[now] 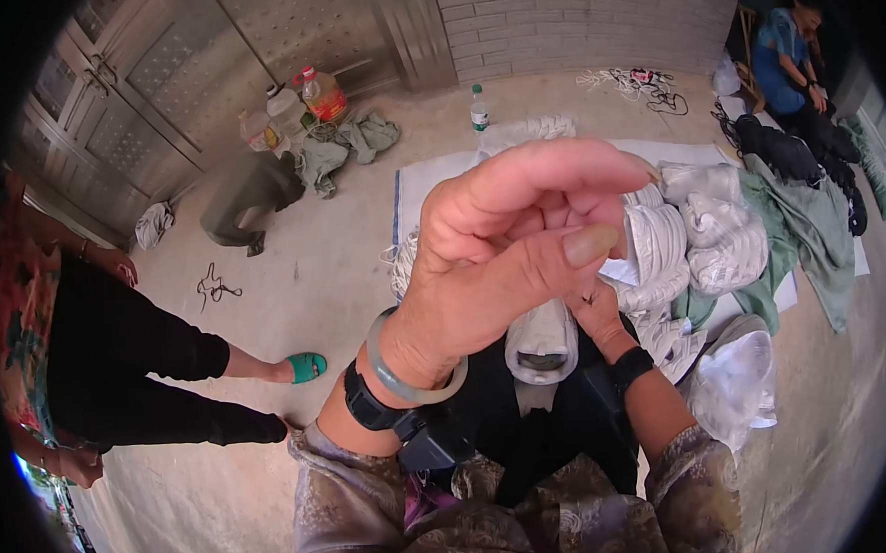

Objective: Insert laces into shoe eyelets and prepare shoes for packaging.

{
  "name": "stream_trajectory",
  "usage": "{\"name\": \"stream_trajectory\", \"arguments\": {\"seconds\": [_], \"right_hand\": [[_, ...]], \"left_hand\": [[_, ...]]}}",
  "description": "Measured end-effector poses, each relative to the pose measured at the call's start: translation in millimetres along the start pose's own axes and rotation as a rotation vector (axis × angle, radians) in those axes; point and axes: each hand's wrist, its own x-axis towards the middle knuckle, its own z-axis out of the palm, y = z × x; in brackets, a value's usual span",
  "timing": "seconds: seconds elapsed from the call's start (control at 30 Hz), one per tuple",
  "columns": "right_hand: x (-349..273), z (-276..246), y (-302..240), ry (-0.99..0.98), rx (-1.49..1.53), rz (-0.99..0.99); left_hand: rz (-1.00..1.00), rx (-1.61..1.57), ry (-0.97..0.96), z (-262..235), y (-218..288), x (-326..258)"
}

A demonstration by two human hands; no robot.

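Observation:
My left hand [525, 222] is raised close to the camera, its fingers curled in and the thumb bent toward them. Whatever it pinches, if anything, cannot be made out. Below it, a white shoe [542, 341] lies at my lap with its dark opening toward me. My right hand [597, 313] grips the shoe's right side, its fingers partly hidden behind the left hand. Just beyond, stacked white shoes [657, 240] lie on a white sheet [411, 193], beside more white shoes in clear plastic [724, 242].
At left stands a person [117, 364] in black trousers and green slippers. Another person [792, 58] sits at far right near dark shoes [772, 144]. Green cloth [807, 247] lies right; bottles [323, 97], a grey stool [243, 197] and laces [633, 84] are farther off.

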Motion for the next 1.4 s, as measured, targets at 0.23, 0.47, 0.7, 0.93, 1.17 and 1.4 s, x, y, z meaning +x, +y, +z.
{"name": "stream_trajectory", "arguments": {"seconds": [0.23, 0.47, 0.7, 0.93, 1.17, 1.4], "right_hand": [[-5, -22, -53, -0.083, 0.109, -0.159], [-52, -39, -145, -0.567, 0.262, -0.466], [-55, -21, -139, -0.614, 0.342, -0.43], [-51, -21, -124, -0.609, 0.371, -0.249], [-62, -15, -107, -0.667, 0.105, -0.415], [-6, -15, -41, -0.007, 0.344, 0.05]], "left_hand": [[-0.391, 0.118, 0.22, -47, -79, -35], [-0.703, 0.29, 0.436, -94, -166, -77], [-0.726, 0.338, 0.403, -97, -187, -87], [-0.753, 0.309, 0.415, -96, -188, -91], [-0.722, 0.379, 0.401, -90, -198, -102], [-0.734, 0.456, 0.485, -105, -203, -115]]}}
